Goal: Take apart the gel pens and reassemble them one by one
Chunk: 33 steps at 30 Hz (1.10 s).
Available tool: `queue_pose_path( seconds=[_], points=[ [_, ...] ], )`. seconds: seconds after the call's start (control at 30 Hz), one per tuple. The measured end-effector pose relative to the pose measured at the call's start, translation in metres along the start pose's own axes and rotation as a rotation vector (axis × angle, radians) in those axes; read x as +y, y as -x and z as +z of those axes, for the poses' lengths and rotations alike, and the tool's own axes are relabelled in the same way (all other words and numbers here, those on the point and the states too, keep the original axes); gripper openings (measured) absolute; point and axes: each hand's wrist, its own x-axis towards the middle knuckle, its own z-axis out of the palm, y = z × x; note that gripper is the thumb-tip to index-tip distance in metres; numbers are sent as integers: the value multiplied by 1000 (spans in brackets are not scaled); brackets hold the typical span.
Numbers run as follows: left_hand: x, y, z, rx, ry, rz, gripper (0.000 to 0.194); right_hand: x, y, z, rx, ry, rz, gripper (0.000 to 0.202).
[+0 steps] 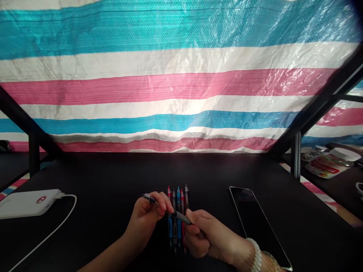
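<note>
Both hands hold pen parts above the middle of the black table [113,189]. My left hand [149,217] is closed on a clear and dark pen piece [150,198] that slants down to the right. In my right hand [207,234], thumb and fingers are wrapped round a grey pen barrel [183,218]. The two pieces come close near the left fingertips; whether they are joined cannot be made out. Beneath the hands, several pens [178,196] lie side by side, with pink, blue and dark parts, partly covered by my right hand.
A black phone [258,223] lies to the right. At the left is a white power bank [31,204] with a white cable [53,232]. Dark frame bars [317,102] slope at both sides, before a striped sheet [170,87]. A jar [329,164] lies far right.
</note>
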Motion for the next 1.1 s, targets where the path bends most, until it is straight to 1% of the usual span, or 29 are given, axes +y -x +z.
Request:
queue_pose_path(
  seconds=[0.07, 0.13, 0.2, 0.27, 0.33, 0.4, 0.47, 0.53, 0.67, 0.83, 1.1],
  points=[
    [-1, 0, -1, 18, 8, -3, 9, 0, 1, 0, 21, 19, 1, 54],
    [-1, 0, -2, 74, 2, -11, 10, -1, 2, 1, 54, 111, -18, 56],
    [2, -1, -3, 148, -9, -21, 21, -2, 4, 1, 98, 228, -59, 61],
    [7, -4, -4, 207, -18, -30, 37, -3, 5, 1, 176, 341, -124, 65],
    [12, -6, -4, 245, -32, -23, 55, -6, 5, 1, 272, 412, -203, 60],
    [16, -8, -3, 269, -42, -20, 70, -8, 5, 0, 340, 428, -253, 55],
    [17, -8, -2, 275, -43, -27, 79, -10, 4, -1, 387, 410, -274, 51],
    [17, -8, -2, 265, -35, -44, 78, -11, 3, -2, 425, 400, -285, 47],
    [17, -7, -3, 241, -23, -64, 67, -11, 2, -3, 463, 413, -285, 44],
    [17, -9, -5, 245, -13, -68, 61, -12, 2, -1, 463, 424, -279, 42],
    [16, -11, -5, 294, -10, -75, 55, -12, 3, 1, 459, 429, -283, 39]
  ],
)
